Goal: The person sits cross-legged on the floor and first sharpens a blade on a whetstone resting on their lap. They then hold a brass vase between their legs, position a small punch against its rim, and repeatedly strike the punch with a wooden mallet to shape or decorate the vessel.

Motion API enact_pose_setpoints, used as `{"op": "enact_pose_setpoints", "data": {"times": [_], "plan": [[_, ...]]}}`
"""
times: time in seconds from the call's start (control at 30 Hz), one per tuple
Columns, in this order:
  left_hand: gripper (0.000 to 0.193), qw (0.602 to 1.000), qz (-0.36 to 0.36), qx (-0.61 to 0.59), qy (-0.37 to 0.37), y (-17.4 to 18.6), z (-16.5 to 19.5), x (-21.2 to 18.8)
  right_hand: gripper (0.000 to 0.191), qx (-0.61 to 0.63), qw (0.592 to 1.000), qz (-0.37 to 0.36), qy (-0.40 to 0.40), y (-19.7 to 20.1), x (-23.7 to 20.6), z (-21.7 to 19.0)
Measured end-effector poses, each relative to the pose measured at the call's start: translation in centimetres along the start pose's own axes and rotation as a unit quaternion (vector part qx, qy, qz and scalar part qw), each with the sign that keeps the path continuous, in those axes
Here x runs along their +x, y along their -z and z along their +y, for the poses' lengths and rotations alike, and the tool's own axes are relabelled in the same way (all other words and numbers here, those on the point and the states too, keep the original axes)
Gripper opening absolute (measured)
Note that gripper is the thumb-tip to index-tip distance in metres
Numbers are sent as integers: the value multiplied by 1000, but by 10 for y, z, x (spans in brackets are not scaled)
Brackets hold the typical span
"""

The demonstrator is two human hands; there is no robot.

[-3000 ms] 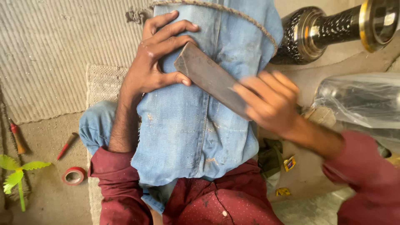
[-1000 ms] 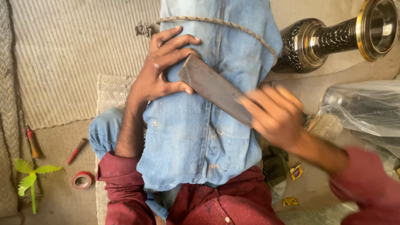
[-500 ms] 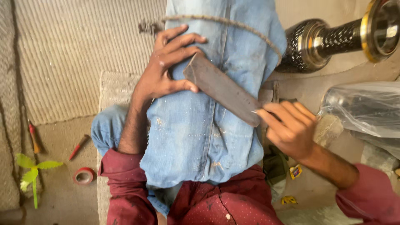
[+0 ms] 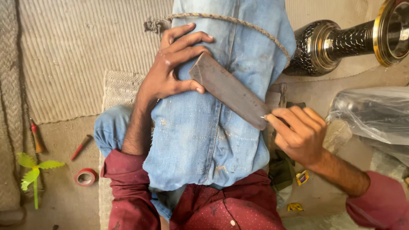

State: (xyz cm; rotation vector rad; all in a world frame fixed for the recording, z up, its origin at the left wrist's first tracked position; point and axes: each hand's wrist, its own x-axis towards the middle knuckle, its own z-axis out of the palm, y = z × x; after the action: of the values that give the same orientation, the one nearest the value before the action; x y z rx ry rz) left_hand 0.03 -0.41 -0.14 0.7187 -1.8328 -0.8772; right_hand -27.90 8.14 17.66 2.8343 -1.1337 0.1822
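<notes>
- Maroon shirt (image 4: 221,204) fills the bottom edge of the view, its sleeves running out to both sides.
- Bent knee in light blue jeans (image 4: 213,127) rises up the middle of the frame, and a dark flat sharpening stone (image 4: 230,90) lies slantwise across the thigh.
- Right hand (image 4: 298,134) sits at the stone's lower end, beside the knee, with its fingers curled and the fingertips pinched together against the stone's edge; whatever small thing it may be pinching is too small to make out.
- Left hand (image 4: 172,68) rests on the jeans at the stone's upper end, fingers spread over the denim, thumb pressed against the stone's side just below its upper corner.
- Braided rope (image 4: 238,21) loops across the leg just above the left hand's fingers.
- Red tape roll (image 4: 85,176), a red-handled tool (image 4: 80,147) and a green plastic plant (image 4: 32,170) lie on the floor at the left, well apart from the hands.
- Clear plastic bag (image 4: 375,113) lies at the right, near the right hand.
- Dark embossed metal vase with a brass rim (image 4: 341,42) lies on its side at the upper right.
- Ribbed woven mat (image 4: 76,55) covers the floor at the far upper left.
</notes>
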Motion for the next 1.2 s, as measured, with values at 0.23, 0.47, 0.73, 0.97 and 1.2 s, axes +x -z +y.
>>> {"op": "enact_pose_setpoints", "data": {"times": [0.23, 0.47, 0.73, 0.97, 1.2], "plan": [[82, 1000, 0, -4, 0, -3, 3, 3, 34, -23, 997, 24, 70, -36, 47, 16], [83, 1000, 6, 8, 7, 3, 0, -1, 40, 5, 1000, -11, 0, -9, -12, 7], [81, 1000, 4, -7, 4, -2, 2, 6, 41, -21, 997, 28, 67, -29, 32, 17], [82, 1000, -8, -2, 4, 4, 0, 1, 37, 22, 999, 29, 35, -25, 7, 14], [82, 1000, 0, -10, 9, 0, 0, 4, 44, -14, 999, 16, 41, -23, 22, 13]]}}
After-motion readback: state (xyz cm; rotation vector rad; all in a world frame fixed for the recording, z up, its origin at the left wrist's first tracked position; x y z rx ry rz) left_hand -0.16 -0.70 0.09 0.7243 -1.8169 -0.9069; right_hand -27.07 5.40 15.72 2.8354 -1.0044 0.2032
